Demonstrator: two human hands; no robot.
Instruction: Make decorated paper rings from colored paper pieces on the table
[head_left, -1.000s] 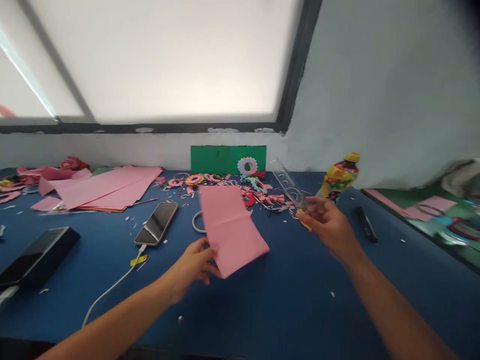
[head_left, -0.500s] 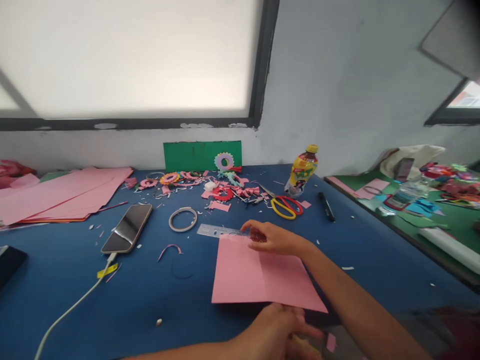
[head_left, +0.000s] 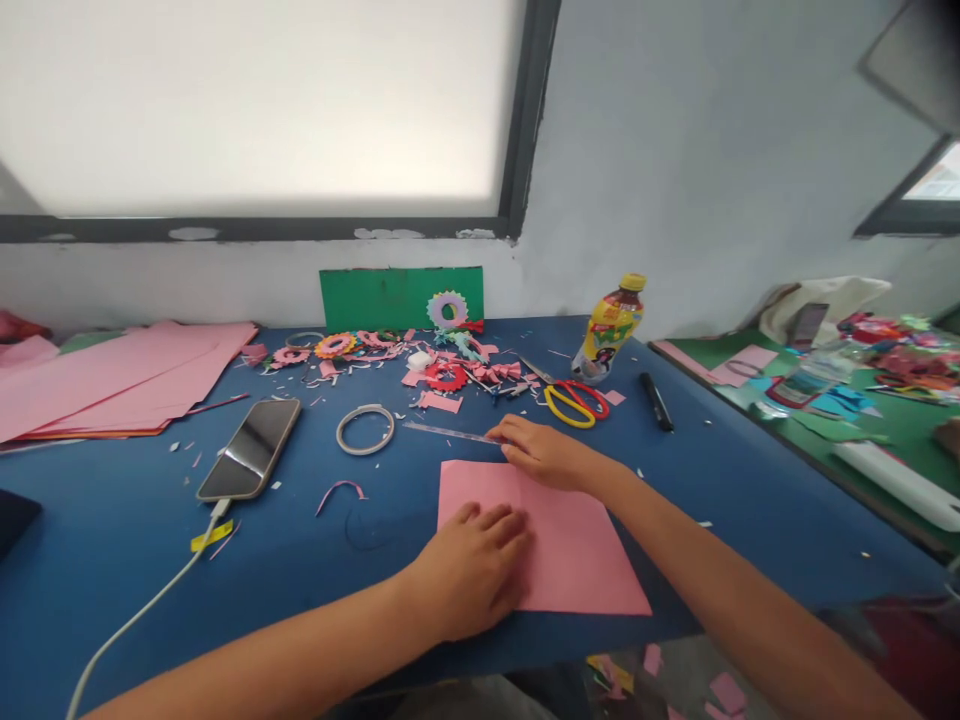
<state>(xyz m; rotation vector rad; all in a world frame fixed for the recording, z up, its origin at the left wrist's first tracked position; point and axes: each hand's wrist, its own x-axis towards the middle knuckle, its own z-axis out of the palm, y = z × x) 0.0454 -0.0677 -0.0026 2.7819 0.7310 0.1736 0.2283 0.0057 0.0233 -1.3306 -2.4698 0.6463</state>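
Note:
A pink paper sheet (head_left: 570,550) lies flat on the blue table (head_left: 337,560) near its front edge. My left hand (head_left: 472,575) rests on the sheet's near left part, fingers stretched flat. My right hand (head_left: 544,455) is at the sheet's far edge, its fingers closed on the end of a clear plastic ruler (head_left: 446,432), which sticks out to the left just above the table.
Yellow-and-red scissors (head_left: 574,402), a black marker (head_left: 656,402), a drink bottle (head_left: 611,328), a tape ring (head_left: 365,428), a charging phone (head_left: 250,448), paper flower cut-outs (head_left: 442,370), a green card (head_left: 401,297) and a pink sheet stack (head_left: 112,375) surround the work. A green table (head_left: 862,420) stands right.
The pink sheet went from held in the air to lying flat. My left hand moved onto it. The ruler came down to the sheet's far edge and tilted edge-on.

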